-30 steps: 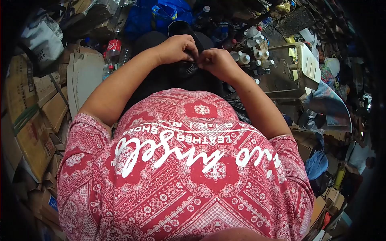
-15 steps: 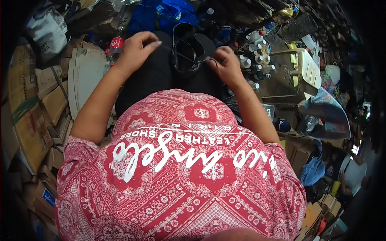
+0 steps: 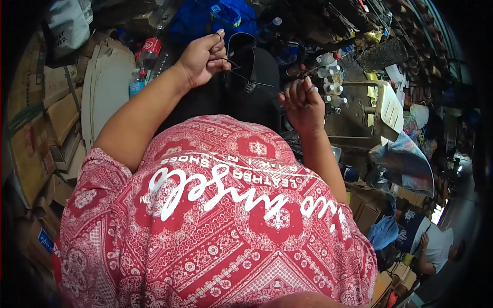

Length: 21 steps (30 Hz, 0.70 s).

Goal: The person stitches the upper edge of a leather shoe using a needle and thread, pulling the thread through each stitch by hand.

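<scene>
A black shoe-like piece [image 3: 241, 56] with an open top rests on the dark-trousered lap, and a dark cord [image 3: 233, 67] runs from it. My left hand [image 3: 204, 57], left of the piece, has its fingers curled round the cord. To the right, my right hand [image 3: 303, 100] is raised with bent fingers, and something thin and dark shows at its fingertips. A thin strand extends from the piece towards this hand. The far end of the strand is too fine to follow.
Small white-capped bottles [image 3: 331, 77] stand right of my right hand, near a worn pale chair [image 3: 393, 110]. At left are a red-labelled bottle [image 3: 150, 47], a pale board [image 3: 109, 84] and cardboard boxes [image 3: 31, 159]. Another person [image 3: 434, 241] is at lower right.
My hands spread apart from the black piece. Most recently, my left hand moved right towards it, while my right hand turned upward and shifted slightly right. The other person came more into view.
</scene>
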Tool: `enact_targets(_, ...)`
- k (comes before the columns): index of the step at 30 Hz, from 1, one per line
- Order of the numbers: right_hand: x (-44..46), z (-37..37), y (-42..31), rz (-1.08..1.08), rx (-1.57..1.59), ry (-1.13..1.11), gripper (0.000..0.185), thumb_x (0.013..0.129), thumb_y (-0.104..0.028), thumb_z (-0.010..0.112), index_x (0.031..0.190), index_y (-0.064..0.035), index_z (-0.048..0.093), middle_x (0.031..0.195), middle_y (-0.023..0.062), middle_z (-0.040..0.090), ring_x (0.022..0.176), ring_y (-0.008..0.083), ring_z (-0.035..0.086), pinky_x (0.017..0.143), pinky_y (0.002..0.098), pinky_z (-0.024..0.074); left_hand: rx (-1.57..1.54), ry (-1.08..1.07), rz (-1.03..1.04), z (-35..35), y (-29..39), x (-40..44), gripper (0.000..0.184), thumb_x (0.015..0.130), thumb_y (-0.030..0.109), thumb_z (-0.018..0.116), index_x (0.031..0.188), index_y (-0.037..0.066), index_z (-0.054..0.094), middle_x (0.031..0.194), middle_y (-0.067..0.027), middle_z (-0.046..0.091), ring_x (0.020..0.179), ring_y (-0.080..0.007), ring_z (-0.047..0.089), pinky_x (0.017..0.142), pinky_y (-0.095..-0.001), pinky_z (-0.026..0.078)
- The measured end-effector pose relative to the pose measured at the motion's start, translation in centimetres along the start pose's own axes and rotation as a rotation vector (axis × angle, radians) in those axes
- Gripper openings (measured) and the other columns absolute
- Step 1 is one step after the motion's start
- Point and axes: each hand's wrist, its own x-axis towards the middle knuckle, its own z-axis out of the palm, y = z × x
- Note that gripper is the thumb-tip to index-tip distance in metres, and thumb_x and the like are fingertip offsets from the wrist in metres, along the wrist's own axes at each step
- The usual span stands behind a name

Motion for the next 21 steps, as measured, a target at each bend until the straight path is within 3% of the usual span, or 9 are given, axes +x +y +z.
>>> enact_targets(2, -0.3, -0.1, -0.3, -0.002, 0.020, 0.020, 0.041, 0.099, -0.030, 0.041, 0.063, -0.0113, 0.040, 0.056, 0.0012, 0.037, 0.056, 0.0154, 0.038, 0.075, 0.0375, 0.0422, 0.069, 0.048, 0.040, 0.5, 0.2, 0.1, 0.033, 0.099, 0.031, 0.044, 0.074, 0.011, 0.047, 0.065, 0.0007, 0.042, 0.055, -0.0133, 0.044, 0.072, -0.0338, 0.047)
enact_targets(4, -0.8, 1.2, -0.7, 0.020, -0.127, 0.167, 0.038, 0.099, -0.029, 0.041, 0.070, -0.0078, 0.052, 0.066, 0.0048, 0.053, 0.066, 0.0166, 0.051, 0.081, 0.0363, 0.0446, 0.371, -0.023, 0.035, 0.1, 2.0, -0.4, 0.028, 0.099, 0.031, 0.045, 0.088, 0.008, 0.058, 0.086, -0.0052, 0.062, 0.086, -0.0204, 0.063, 0.084, -0.0356, 0.049)
enact_targets(7, -2.0, -0.5, -1.6, -0.009, -0.545, 0.234, 0.032, 0.099, -0.025, 0.045, 0.090, -0.0018, 0.064, 0.087, 0.0091, 0.065, 0.087, 0.0180, 0.060, 0.087, 0.0317, 0.0445, 0.910, 0.139, -0.016, -0.8, 4.5, -2.9, 0.024, 0.096, 0.029, 0.050, 0.102, 0.008, 0.062, 0.094, -0.0065, 0.065, 0.091, -0.0184, 0.063, 0.084, -0.0328, 0.049)
enact_targets(9, -2.9, -4.2, -2.2, -0.038, -0.730, 0.261, 0.025, 0.096, -0.022, 0.050, 0.099, -0.0013, 0.064, 0.096, 0.0090, 0.065, 0.094, 0.0179, 0.059, 0.089, 0.0300, 0.0436, 1.582, 0.244, 0.194, -2.6, 5.7, -5.4, 0.033, 0.090, 0.026, 0.059, 0.118, 0.008, 0.060, 0.096, -0.0051, 0.067, 0.090, -0.0170, 0.063, 0.082, -0.0295, 0.049)
enact_targets(13, -6.5, -9.3, -6.1, 0.117, -1.401, 0.260, 0.036, 0.080, -0.012, 0.071, 0.115, -0.0059, 0.064, 0.113, 0.0063, 0.063, 0.104, 0.0155, 0.058, 0.093, 0.0307, 0.0432, 1.628, 0.219, 0.420, -4.4, 7.3, -11.0, 0.045, 0.084, 0.023, 0.065, 0.126, 0.009, 0.057, 0.106, -0.0063, 0.065, 0.094, -0.0171, 0.062, 0.081, -0.0287, 0.049)
enact_targets(15, -6.6, -9.8, -7.3, 0.172, -1.281, 0.402, 0.039, 0.080, -0.013, 0.071, 0.117, -0.0085, 0.063, 0.112, 0.0075, 0.062, 0.104, 0.0171, 0.057, 0.090, 0.0307, 0.0455, 1.185, 0.622, 0.189, -3.6, 8.3, -12.3, 0.047, 0.081, 0.023, 0.069, 0.124, 0.009, 0.058, 0.118, -0.0086, 0.059, 0.105, -0.0199, 0.057, 0.089, -0.0314, 0.046)
enact_targets(16, -6.1, -9.9, -8.2, 0.106, -1.137, 0.420, 0.039, 0.080, -0.013, 0.071, 0.118, -0.0093, 0.062, 0.112, 0.0078, 0.062, 0.104, 0.0177, 0.058, 0.089, 0.0305, 0.0461, 1.181, 0.622, 0.191, -4.2, 8.4, -11.7, 0.047, 0.081, 0.023, 0.069, 0.124, 0.009, 0.058, 0.118, -0.0086, 0.059, 0.105, -0.0199, 0.057, 0.089, -0.0314, 0.046)
enact_targets(19, -1.4, -0.7, -8.4, -0.162, -1.255, 0.208, 0.038, 0.083, -0.016, 0.069, 0.120, -0.0105, 0.061, 0.112, 0.0070, 0.060, 0.096, 0.0147, 0.058, 0.084, 0.0284, 0.0469, 1.652, 0.379, 0.318, -6.1, 8.1, -6.8, 0.042, 0.080, 0.024, 0.069, 0.118, 0.008, 0.061, 0.117, -0.0102, 0.058, 0.110, -0.0207, 0.055, 0.096, -0.0336, 0.042)
enact_targets(21, 2.0, 2.7, -7.3, -0.098, -1.309, -0.034, 0.037, 0.083, -0.017, 0.069, 0.120, -0.0135, 0.062, 0.109, 0.0064, 0.060, 0.091, 0.0151, 0.058, 0.081, 0.0279, 0.0473, 1.755, 0.116, 0.356, -2.1, 6.2, -2.9, 0.035, 0.075, 0.016, 0.070, 0.109, 0.007, 0.065, 0.114, -0.0112, 0.061, 0.107, -0.0253, 0.058, 0.094, -0.0350, 0.044)
